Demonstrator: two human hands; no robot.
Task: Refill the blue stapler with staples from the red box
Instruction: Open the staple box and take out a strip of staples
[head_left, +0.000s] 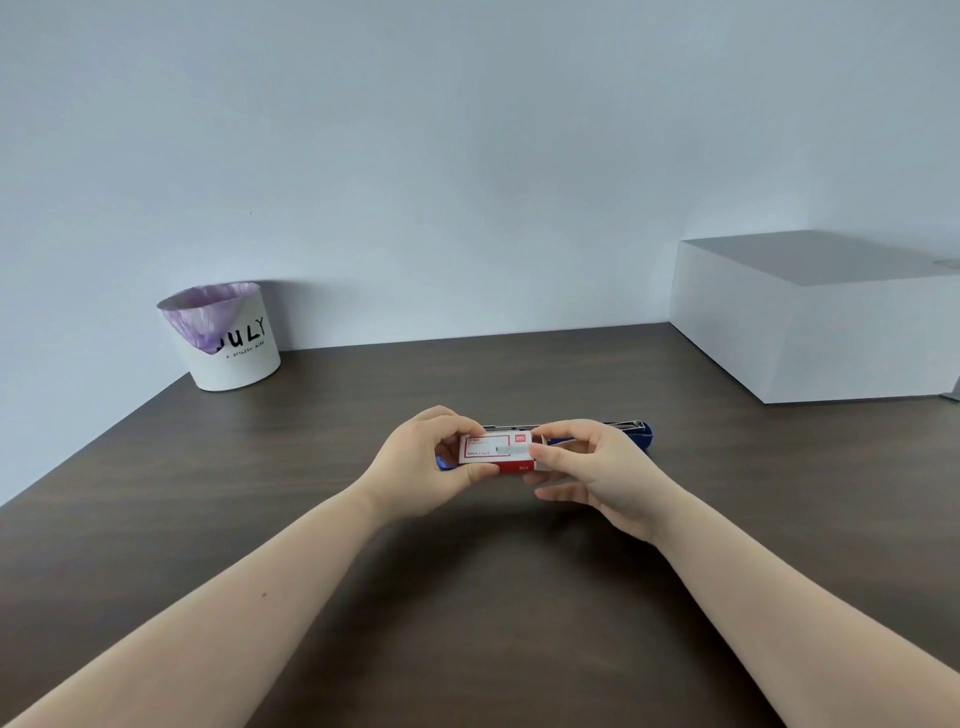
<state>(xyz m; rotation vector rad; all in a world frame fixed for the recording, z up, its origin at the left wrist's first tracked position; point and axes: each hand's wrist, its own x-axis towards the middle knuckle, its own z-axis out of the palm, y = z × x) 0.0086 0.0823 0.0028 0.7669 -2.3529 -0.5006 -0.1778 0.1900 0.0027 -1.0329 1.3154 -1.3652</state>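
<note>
Left hand (421, 470) pinches the red box (496, 453) steady, right hand (587, 467) grips its right end, so slide the tray out slowly, level, above the stapler (641, 434).

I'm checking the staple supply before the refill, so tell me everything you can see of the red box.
The red box is a small flat carton, apparently cardboard, with a white top panel framed in red, a red logo patch and a red front side; its print is unreadable. It lies lengthwise, held above the dark table, in front of the blue stapler. The left hand pinches its left end; the right hand grips its right end, where a pale edge shows.
</note>
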